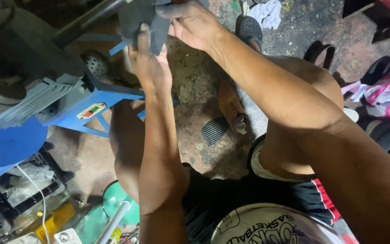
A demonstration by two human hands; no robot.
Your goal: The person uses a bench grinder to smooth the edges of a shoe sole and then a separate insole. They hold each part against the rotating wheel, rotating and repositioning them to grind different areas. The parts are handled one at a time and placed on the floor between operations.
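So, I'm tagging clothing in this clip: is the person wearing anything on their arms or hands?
No. Both forearms are bare with no sleeves showing, and the left hand and right hand wear no gloves. No watch, bracelet or ring shows. Some fingers look smudged dark.

- Hands: 2, left hand [149, 61] and right hand [194, 23].
- Dark sheet piece [146, 20]: 1, pinched by both hands.
- Blue machine [68, 97]: 1, far-left of the floor [195, 86].
- Dark clogs: 2, [249, 28] and [96, 64].
- Tan shoe form [231, 106]: 1.
- Black ribbed pad [214, 130]: 1.
- White rag [267, 12]: 1.
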